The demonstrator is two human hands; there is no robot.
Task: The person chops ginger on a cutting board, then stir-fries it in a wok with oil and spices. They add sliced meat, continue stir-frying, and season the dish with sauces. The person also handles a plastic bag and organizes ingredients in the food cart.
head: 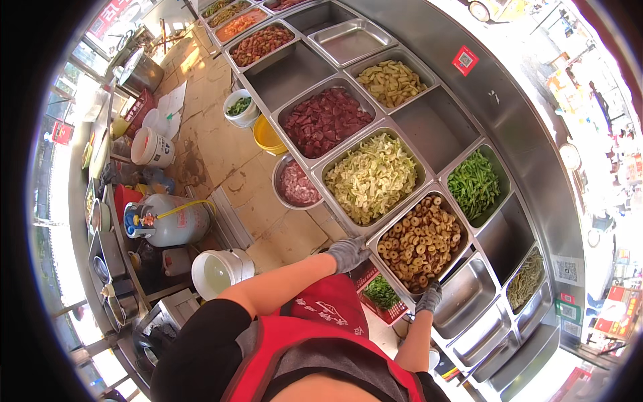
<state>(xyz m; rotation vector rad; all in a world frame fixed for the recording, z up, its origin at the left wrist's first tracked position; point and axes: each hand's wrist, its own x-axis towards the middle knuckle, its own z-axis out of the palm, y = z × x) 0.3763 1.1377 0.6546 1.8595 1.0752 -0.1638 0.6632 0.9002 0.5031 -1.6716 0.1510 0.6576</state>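
A steel food pan (372,247) full of brown ring-shaped food pieces (419,243) is before me. My left hand (347,254), in a grey glove, holds its near left corner. On its near right corner is my right hand (429,298), gloved alike; its fingers are partly hidden by the rim. A dark gap shows along the pan's right side. Beyond it sits a pan of shredded cabbage (371,176), and past that a pan of dark red sliced meat (326,120). Cut green vegetables (473,183) fill a pan in the far row.
Steel pans without food (464,296) stand to the right. Below the counter are a red basket of greens (383,291) and a bowl of raw meat (297,183). At left are a white bucket of liquid (221,274) and a gas cylinder (176,221). A metal panel (507,95) borders the counter.
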